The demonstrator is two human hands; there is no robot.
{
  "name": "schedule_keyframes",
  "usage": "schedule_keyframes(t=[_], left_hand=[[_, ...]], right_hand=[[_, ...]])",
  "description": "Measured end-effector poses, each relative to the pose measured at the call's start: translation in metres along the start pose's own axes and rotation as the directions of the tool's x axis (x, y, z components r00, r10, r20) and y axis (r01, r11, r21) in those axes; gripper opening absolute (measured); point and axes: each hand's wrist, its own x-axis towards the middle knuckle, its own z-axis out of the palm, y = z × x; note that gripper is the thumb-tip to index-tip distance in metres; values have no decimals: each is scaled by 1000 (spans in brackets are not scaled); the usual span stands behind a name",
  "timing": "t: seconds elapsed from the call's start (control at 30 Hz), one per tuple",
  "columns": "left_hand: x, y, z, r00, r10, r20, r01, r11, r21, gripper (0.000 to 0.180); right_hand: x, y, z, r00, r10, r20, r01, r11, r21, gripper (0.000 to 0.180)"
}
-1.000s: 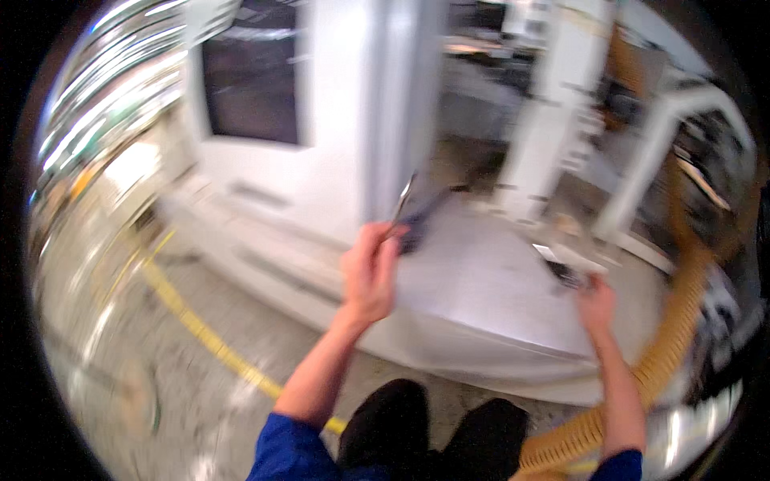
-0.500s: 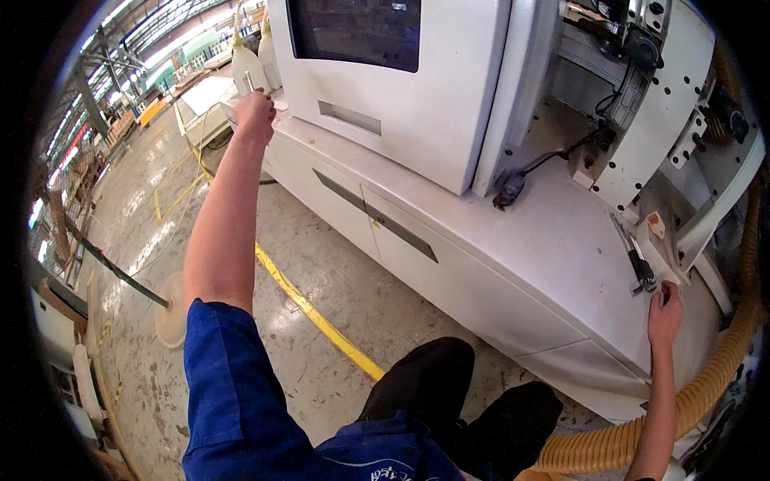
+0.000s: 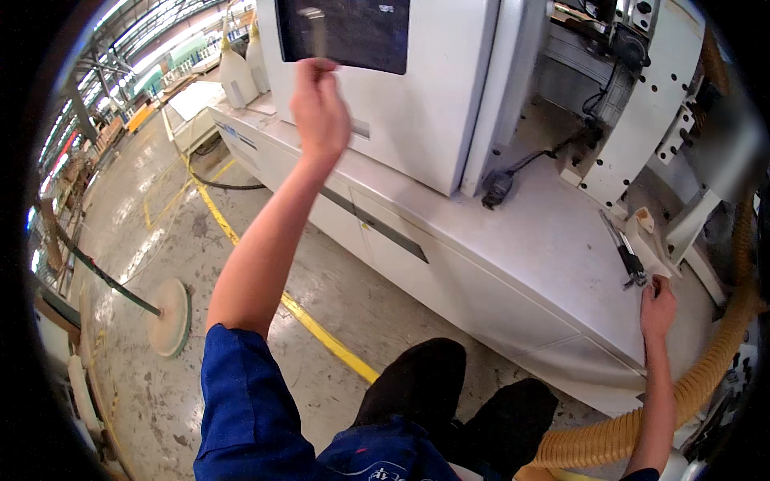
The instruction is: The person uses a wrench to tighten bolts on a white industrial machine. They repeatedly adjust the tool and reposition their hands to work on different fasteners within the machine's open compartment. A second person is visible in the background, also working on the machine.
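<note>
My left hand [image 3: 321, 112] is raised in front of the white machine cabinet [image 3: 385, 112], just below its dark screen [image 3: 345, 36]. Its fingers are closed round a slim, silvery, rod-like object [image 3: 318, 28], smeared by motion; its exact kind does not show. Low at the right, my right hand [image 3: 658, 307] rests on the machine's pale ledge with fingers curled. Its fingertips are by the near end of a whitish block [image 3: 644, 244], and whatever they grip is hidden. Beside that hand lie slim tools with black handles [image 3: 631, 263].
A black cable connector [image 3: 498, 189] lies on the ledge. White squeeze bottles [image 3: 237, 76] stand at the machine's far left end. A ribbed tan hose [image 3: 698, 393] curves round at the lower right. On the floor are yellow tape [image 3: 325, 337] and a round-based stand [image 3: 170, 318].
My left hand has swung right, from beside the bottles to before the screen, carrying the slim silvery object. My right hand stays by the whitish block. The whole view has shifted slightly.
</note>
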Motion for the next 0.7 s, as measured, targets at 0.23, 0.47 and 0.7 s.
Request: schedule_keyframes(t=[0.23,0.47,0.7], left_hand=[[-94,116,49,575,526,626,-458,841,-287,10],[-177,118,93,423,298,856,-202,952,-231,18],[-177,139,96,498,37,866,-1,999,-42,28]], right_hand=[[2,4,5,1000,-14,-10,14,1000,-17,44],[4,0,13,997,-38,-68,37,999,-13,36],[-3,-6,3,997,16,-71,-17,1000,-10,33]])
